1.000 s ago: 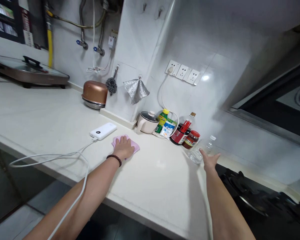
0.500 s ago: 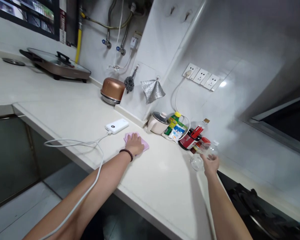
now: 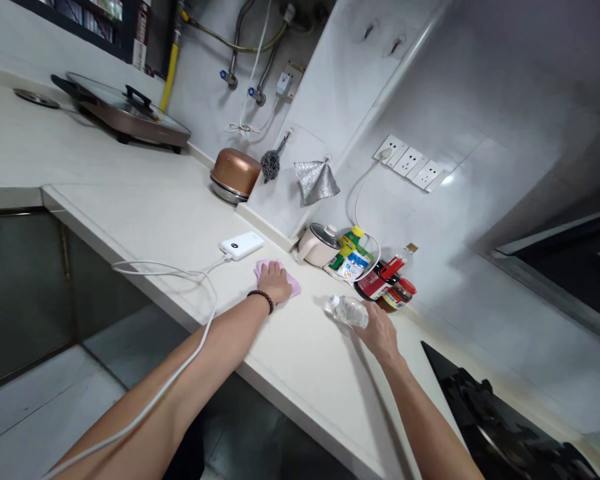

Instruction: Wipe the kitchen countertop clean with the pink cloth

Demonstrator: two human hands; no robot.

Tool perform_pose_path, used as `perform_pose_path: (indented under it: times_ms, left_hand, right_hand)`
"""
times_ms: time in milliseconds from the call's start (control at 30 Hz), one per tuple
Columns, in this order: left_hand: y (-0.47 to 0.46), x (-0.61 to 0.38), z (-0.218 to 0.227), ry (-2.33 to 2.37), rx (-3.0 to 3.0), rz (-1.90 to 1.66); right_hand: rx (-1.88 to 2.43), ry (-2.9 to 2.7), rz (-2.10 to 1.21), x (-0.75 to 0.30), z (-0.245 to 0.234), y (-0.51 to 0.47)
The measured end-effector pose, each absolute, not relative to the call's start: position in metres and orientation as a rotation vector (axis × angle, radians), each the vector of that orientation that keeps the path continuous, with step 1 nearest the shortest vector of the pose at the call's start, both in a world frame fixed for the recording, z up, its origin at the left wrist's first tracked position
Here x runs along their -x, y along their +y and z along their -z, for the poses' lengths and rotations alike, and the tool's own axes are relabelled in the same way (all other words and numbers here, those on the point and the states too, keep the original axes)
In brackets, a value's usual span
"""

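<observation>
My left hand (image 3: 274, 283) is pressed down on a pink cloth (image 3: 291, 285) on the white countertop (image 3: 300, 363), its fingers curled over the fabric. A dark bead bracelet circles that wrist. My right hand (image 3: 380, 330) grips a clear plastic bottle (image 3: 351, 311) by its lower end. The bottle is tipped over sideways, its white cap pointing left toward the cloth, and seems to be at or just above the counter. I cannot tell whether it touches. Behind the cloth lies a white power bank (image 3: 242, 245) with a white cable plugged in.
Along the wall stand a cream electric pot (image 3: 320, 245), a green package (image 3: 349, 247), a dark red-labelled container (image 3: 373, 283) and a red-lidded jar (image 3: 399, 295). A black gas stove (image 3: 480, 407) is at right. The cable (image 3: 207, 327) runs over my left forearm. An electric pan (image 3: 125, 115) sits far left.
My right hand has swung left with the bottle, away from the jars, and turned it so its cap points left. The left hand stays on the cloth. The view has shifted slightly.
</observation>
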State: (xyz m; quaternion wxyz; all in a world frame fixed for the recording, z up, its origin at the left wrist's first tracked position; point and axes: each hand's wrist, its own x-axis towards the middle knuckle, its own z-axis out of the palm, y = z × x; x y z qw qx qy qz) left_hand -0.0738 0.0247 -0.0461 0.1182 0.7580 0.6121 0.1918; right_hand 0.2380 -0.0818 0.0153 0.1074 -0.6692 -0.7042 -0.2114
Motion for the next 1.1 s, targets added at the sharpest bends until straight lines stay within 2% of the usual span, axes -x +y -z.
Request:
perform_pose_path:
  times_ms: [167,333,467,567,633,800,900,1100]
  left_hand:
    - [0.025,0.075,0.044,1.774,-2.203,-0.528]
    - [0.022,0.072,0.042,1.756,-2.240,-0.520]
    - [0.016,0.064,0.039,1.319,-2.508,-0.464]
    - [0.010,0.061,0.034,0.971,-2.552,-0.555]
    - [0.009,0.061,0.027,0.956,-2.479,-0.764]
    - [0.010,0.068,0.009,1.488,-2.214,-1.149]
    - [0.009,0.070,0.004,1.675,-2.080,-1.180]
    - [0.005,0.072,0.002,1.781,-1.974,-1.075]
  right_hand:
    - [1.878,-1.940,0.547,-0.250,-0.014,-0.082]
    - [1.716,-1.329,0.231,-0.296,-0.015,-0.082]
    - [1.560,-0.940,0.086,-0.330,-0.006,-0.087]
    - [1.568,-0.843,0.116,-0.345,-0.001,-0.092]
    - [1.658,-0.843,0.162,-0.351,0.000,-0.099]
    - [1.623,-0.682,0.466,-0.352,0.003,-0.121]
    - [1.490,-0.864,0.452,-0.317,0.002,-0.121]
    - [1.472,-1.846,0.014,-0.151,0.012,-0.074]
